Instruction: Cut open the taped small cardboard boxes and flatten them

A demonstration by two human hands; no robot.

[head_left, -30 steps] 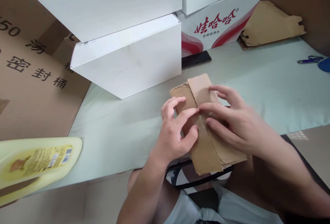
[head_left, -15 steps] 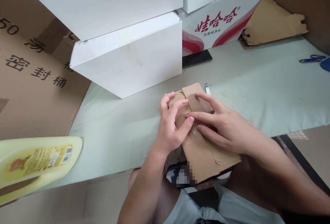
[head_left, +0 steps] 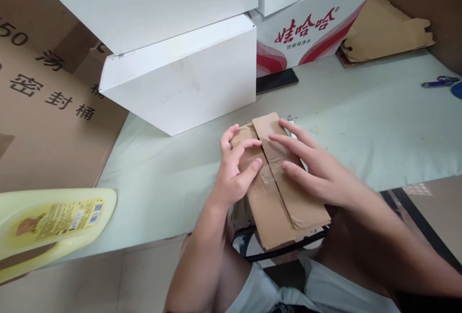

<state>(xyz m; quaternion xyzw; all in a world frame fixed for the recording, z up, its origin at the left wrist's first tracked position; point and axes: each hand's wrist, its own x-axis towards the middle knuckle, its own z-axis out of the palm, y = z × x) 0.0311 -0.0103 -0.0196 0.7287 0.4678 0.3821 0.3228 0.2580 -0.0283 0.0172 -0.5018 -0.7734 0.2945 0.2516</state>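
Note:
A small flat cardboard box (head_left: 267, 221) lies at the table's front edge, its near end jutting out over my lap. Two long flaps meet in a seam along its top, with creased clear tape stuck near the middle. My left hand (head_left: 236, 169) holds the left side, its thumb and one finger on top and other fingers curled at the far left corner. Spread fingers of my right hand (head_left: 306, 159) rest on the right flap. Just behind the right fingertips, a small white-and-metal object (head_left: 290, 119) is partly hidden; its kind is unclear.
White boxes (head_left: 202, 82) and a red-and-white printed carton (head_left: 306, 34) stand at the back, with a black phone (head_left: 277, 81) before them. A yellow jug (head_left: 65, 226) is at left, beside a large carton (head_left: 36, 125). Flattened cardboard (head_left: 386, 31) and blue scissors (head_left: 440, 82) lie right.
My right hand has shifted right, away from my left thumb, and its fingers have spread. The right flap now lies flatter, with the seam visible along its length.

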